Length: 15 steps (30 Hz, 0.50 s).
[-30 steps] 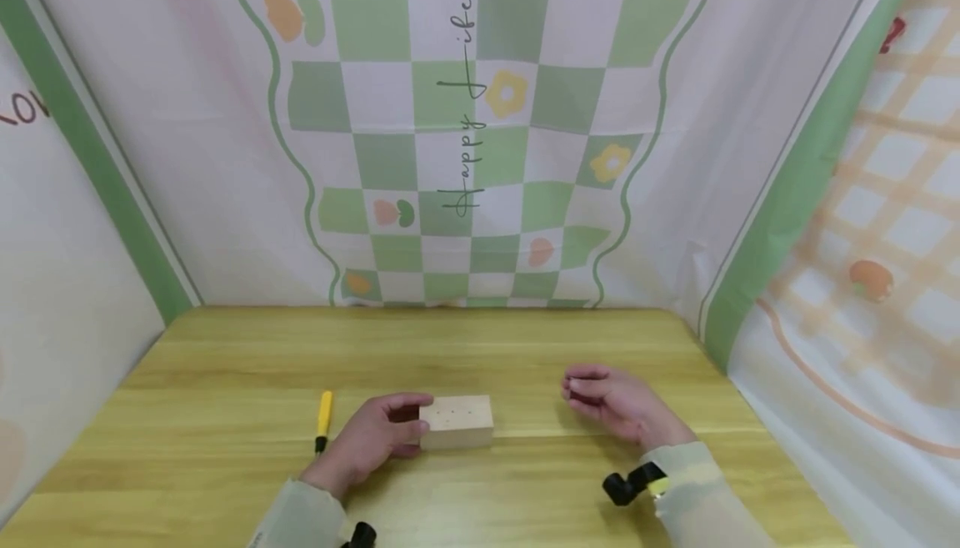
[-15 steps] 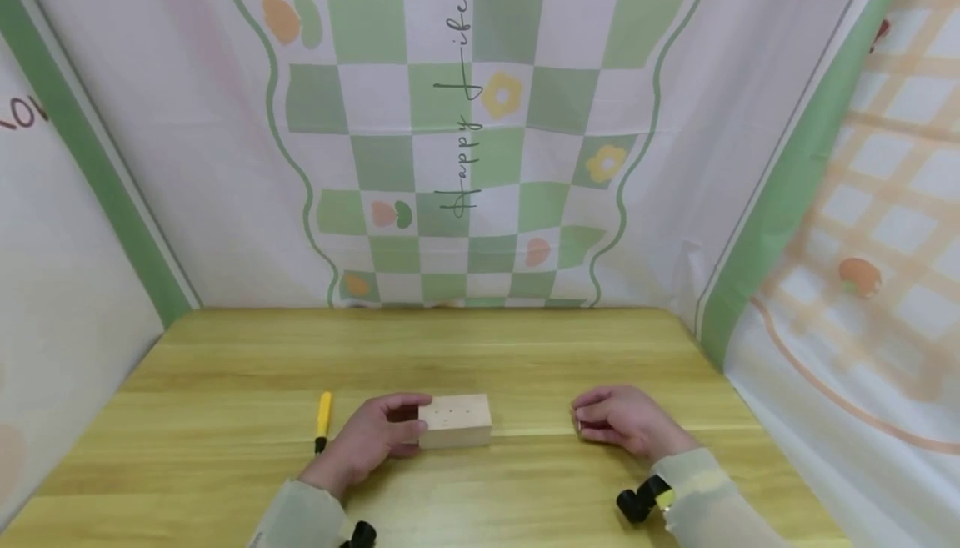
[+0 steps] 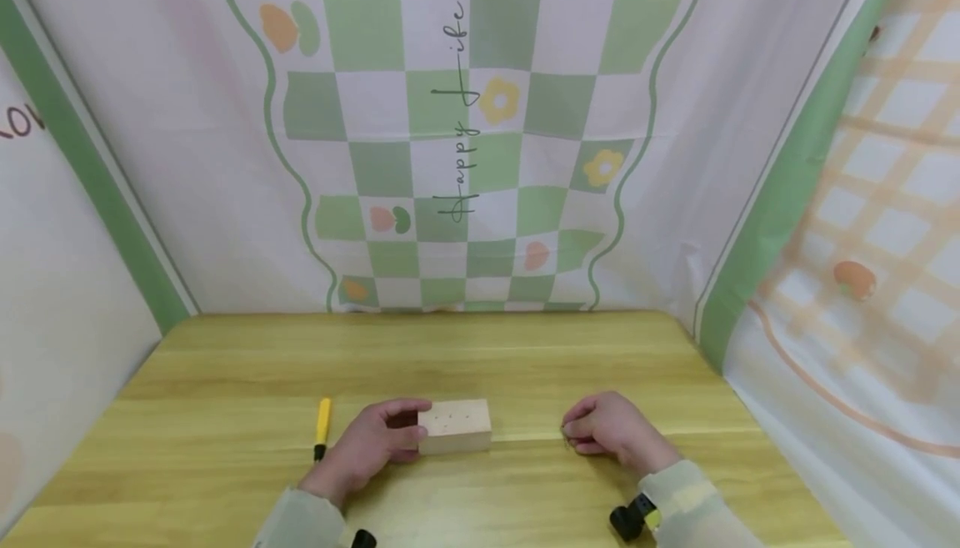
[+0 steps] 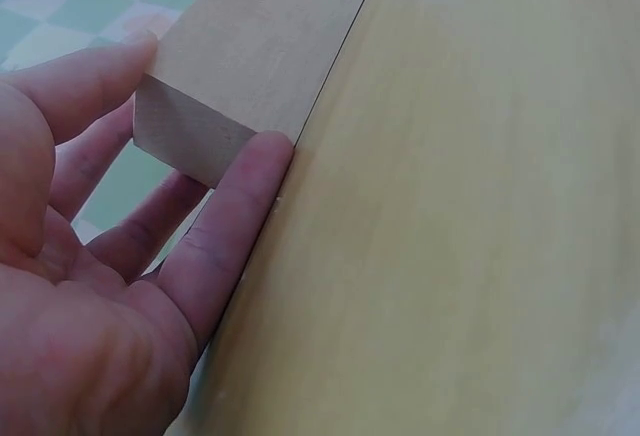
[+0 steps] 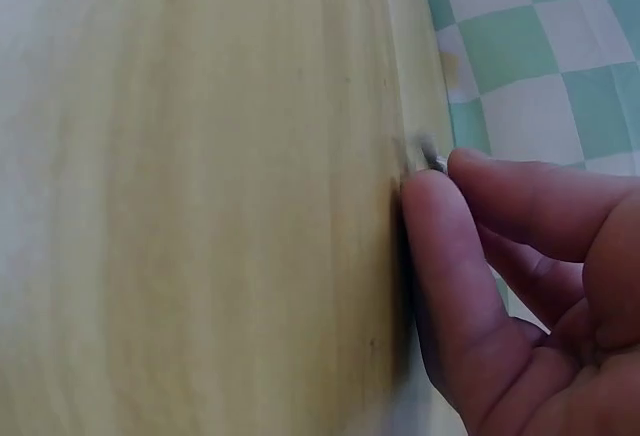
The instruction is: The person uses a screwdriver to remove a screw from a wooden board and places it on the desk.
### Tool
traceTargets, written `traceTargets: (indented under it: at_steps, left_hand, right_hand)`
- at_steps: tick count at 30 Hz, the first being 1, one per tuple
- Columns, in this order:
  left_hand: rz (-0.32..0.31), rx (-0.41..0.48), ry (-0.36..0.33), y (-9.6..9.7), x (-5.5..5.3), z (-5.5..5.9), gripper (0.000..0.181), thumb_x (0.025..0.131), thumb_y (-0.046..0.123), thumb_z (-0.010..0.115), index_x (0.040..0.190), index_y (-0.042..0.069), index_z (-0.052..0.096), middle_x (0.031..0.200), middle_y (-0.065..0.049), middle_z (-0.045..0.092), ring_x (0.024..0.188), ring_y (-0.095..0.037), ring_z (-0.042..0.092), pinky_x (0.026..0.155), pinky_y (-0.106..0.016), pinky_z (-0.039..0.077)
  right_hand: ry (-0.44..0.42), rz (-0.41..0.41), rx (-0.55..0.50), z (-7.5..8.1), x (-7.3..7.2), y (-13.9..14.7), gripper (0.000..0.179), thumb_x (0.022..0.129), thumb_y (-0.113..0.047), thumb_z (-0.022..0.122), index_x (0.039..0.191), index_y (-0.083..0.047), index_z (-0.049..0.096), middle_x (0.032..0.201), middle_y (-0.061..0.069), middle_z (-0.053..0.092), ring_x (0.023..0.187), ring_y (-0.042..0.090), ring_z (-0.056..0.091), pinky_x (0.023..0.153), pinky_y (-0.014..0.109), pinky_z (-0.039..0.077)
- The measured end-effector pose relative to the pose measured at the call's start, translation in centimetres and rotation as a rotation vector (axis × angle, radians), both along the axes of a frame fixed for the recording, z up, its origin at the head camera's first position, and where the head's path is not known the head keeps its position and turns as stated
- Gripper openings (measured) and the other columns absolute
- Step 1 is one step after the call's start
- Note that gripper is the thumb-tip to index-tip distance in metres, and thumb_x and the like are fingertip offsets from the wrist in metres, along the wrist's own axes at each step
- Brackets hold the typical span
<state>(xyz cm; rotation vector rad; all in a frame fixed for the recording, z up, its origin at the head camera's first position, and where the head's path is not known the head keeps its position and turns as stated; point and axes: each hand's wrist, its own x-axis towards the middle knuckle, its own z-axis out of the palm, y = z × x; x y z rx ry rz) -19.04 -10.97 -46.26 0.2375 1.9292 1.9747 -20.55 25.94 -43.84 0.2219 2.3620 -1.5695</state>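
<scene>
A pale wooden block point(image 3: 454, 427) with several small holes in its top face lies on the table. My left hand point(image 3: 371, 446) holds its left end between thumb and fingers. In the left wrist view, the fingertips press the edges of the block point(image 4: 255, 41). To the right, apart from the block, my right hand point(image 3: 618, 427) is low over the table. Its thumb and finger pinch a small silvery, screw-like metal piece point(image 5: 434, 156), mostly hidden by the fingertips and blurred at its tip.
A screwdriver with a yellow handle point(image 3: 323, 421) lies left of my left hand, its lower end hidden by the arm. The wooden table point(image 3: 420, 348) ends at a checkered cloth point(image 3: 435, 164) behind, with printed cloths on both sides.
My right hand has come down toward the table, then shifted slightly left, its fingers closing in a pinch. The left hand and the block keep their places.
</scene>
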Motion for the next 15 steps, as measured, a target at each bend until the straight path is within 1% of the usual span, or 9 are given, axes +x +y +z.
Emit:
traceTargets:
  at_steps: [4, 7, 12, 15]
  left_hand:
    - [0.004, 0.005, -0.002, -0.01, 0.12, -0.07, 0.049, 0.090, 0.014, 0.076, 0.135, 0.003, 0.060, 0.128, -0.016, 0.056, 0.103, -0.027, 0.061, 0.083, -0.043, 0.057]
    - [0.006, 0.001, 0.001, -0.01, 0.11, 0.00, 0.049, 0.090, 0.015, 0.076, 0.135, 0.003, 0.060, 0.128, -0.016, 0.056, 0.103, -0.028, 0.061, 0.082, -0.043, 0.057]
    - [0.001, -0.022, 0.012, 0.20, -0.07, 0.10, 0.048, 0.092, 0.016, 0.074, 0.135, 0.003, 0.060, 0.128, -0.016, 0.056, 0.103, -0.027, 0.061, 0.081, -0.042, 0.057]
    - [0.005, -0.043, 0.027, 0.39, -0.32, 0.16, 0.047, 0.093, 0.016, 0.073, 0.136, 0.003, 0.059, 0.130, -0.017, 0.056, 0.105, -0.028, 0.060, 0.082, -0.042, 0.057]
  right_hand:
    - [0.009, 0.001, 0.021, -0.11, 0.01, -0.19, 0.014, 0.085, 0.008, 0.071, 0.098, 0.007, 0.069, 0.086, 0.014, 0.067, 0.072, 0.024, 0.066, 0.064, 0.036, 0.059]
    - [-0.001, -0.007, 0.012, -0.01, -0.08, -0.22, 0.013, 0.085, 0.008, 0.070, 0.098, 0.007, 0.069, 0.085, 0.015, 0.067, 0.071, 0.024, 0.066, 0.064, 0.036, 0.059]
    - [-0.026, -0.012, -0.050, 0.31, -0.07, 0.20, 0.014, 0.090, 0.002, 0.067, 0.103, 0.009, 0.067, 0.085, 0.016, 0.067, 0.072, 0.024, 0.066, 0.065, 0.036, 0.059]
    - [-0.032, -0.038, -0.111, 0.64, -0.04, 0.40, 0.021, 0.094, -0.005, 0.065, 0.109, 0.010, 0.065, 0.088, 0.016, 0.067, 0.074, 0.025, 0.066, 0.066, 0.038, 0.059]
